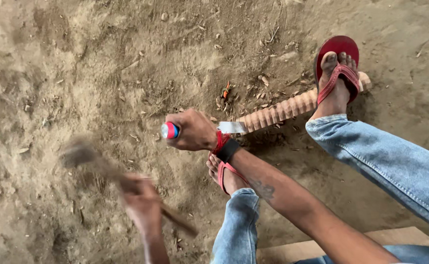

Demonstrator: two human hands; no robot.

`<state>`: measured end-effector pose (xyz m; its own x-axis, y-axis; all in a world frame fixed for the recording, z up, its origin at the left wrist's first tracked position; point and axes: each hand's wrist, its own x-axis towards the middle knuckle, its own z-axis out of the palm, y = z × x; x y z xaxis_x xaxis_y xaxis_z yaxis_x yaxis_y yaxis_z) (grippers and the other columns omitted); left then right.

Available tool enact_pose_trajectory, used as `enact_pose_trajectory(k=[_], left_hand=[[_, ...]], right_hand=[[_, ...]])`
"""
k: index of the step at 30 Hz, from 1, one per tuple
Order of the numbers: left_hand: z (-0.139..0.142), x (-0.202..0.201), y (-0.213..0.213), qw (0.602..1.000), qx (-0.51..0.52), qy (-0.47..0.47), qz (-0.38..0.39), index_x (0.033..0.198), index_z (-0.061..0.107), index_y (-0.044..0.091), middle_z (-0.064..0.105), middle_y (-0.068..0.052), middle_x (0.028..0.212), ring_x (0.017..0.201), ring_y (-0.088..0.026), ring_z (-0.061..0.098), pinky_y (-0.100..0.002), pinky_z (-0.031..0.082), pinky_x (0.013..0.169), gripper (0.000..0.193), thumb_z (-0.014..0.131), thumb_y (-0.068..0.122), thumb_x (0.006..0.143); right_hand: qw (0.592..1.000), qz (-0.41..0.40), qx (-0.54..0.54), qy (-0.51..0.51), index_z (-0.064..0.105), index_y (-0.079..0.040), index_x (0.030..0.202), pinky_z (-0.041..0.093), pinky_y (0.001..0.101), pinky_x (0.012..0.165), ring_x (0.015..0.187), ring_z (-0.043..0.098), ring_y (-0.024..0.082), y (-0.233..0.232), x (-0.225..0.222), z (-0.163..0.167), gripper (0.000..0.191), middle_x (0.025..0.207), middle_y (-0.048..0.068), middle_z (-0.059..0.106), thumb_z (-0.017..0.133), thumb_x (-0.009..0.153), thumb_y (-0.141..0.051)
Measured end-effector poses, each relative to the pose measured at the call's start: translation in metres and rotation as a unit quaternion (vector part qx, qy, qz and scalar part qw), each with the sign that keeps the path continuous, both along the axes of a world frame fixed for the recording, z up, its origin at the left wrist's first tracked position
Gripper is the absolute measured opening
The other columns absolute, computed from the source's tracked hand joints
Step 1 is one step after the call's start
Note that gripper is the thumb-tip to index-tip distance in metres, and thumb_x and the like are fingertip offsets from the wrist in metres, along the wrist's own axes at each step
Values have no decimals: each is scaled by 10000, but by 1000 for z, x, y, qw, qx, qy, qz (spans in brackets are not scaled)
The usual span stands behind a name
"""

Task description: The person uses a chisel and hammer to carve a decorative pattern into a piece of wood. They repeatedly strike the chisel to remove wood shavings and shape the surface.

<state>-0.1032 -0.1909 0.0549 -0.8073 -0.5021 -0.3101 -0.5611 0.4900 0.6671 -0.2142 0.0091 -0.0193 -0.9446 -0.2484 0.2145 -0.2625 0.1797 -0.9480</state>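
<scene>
Sandy, sawdust-strewn ground (pixel 77 63) filled the head view. On it lay a carved wooden piece (pixel 285 110) with a ribbed edge, pinned at its far end by a foot in a red sandal (pixel 339 68). The right hand (pixel 192 131), crossing over from the right, was wrapped tight around a chisel (pixel 209 128), red-and-blue handle end poking out, blade touching the near end of the wood. The left hand (pixel 141 200), blurred, was clenched on a wooden mallet (pixel 104 168) raised to the left.
</scene>
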Motion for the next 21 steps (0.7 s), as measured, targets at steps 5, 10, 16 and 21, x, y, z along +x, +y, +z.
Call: enact_pose_trajectory(k=[5,10,16,21], left_hand=[[-4,3,-4,958,-137,-113,-226,1088,537,61,639,-111,781,538,-163,578,-343,536,458,171,651,146,994],[30,-8,-1,994,-22,79,-68,1162,506,41,598,-88,767,497,-144,545,-315,512,381,225,619,141,995],[30,-16,38,916,-200,-124,-325,1143,523,73,645,-62,707,479,-149,575,-323,492,378,172,592,170,1018],[27,-18,46,923,-187,-60,-329,1112,529,91,666,-54,760,508,-135,590,-308,508,404,211,655,149,952]], right_hand=[[999,-22,1,33,622,-102,816,531,361,576,611,651,209,11,0,4,203,695,64,662,805,776,-179],[999,-11,-25,21,635,-94,825,564,340,615,618,681,178,22,2,6,163,699,41,677,780,779,-152],[993,5,-98,72,682,-42,1058,586,316,706,747,709,172,50,1,6,326,881,102,722,813,778,-145],[991,3,-112,79,680,-5,1034,581,321,702,778,705,174,66,6,-8,282,928,101,730,813,820,-131]])
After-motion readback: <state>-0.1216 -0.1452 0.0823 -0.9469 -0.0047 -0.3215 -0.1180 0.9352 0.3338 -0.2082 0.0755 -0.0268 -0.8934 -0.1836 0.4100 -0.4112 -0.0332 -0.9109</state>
